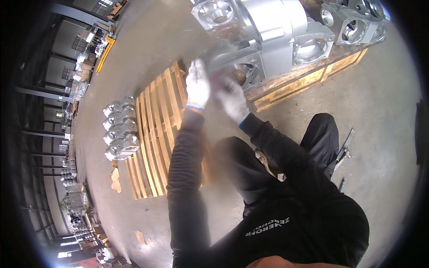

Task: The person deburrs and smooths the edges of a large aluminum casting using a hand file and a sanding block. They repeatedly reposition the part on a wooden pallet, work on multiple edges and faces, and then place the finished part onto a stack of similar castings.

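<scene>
My left hand (197, 85), in a white knit glove, is raised at the left edge of a silver metal casting (248, 67) with round openings. Its fingers stretch upward against or just beside the casting, whose near-left part is blurred. Close to the same casting's front, my gloved right hand (233, 102) is smeared by motion. Its fingers are curled around something dark reddish and blurred, too unclear to name. A large smooth silver cylindrical housing (277, 22) sits right behind, and another casting with a round bore (310, 49) stands to its right.
The castings rest on a wooden-sided platform (308, 80). A slatted wooden pallet (156, 129) lies on the floor at left, beside several stacked silver castings (120, 129). Metal hand tools (343, 154) lie on the floor by my right leg. Cardboard scraps (116, 181) are near the pallet.
</scene>
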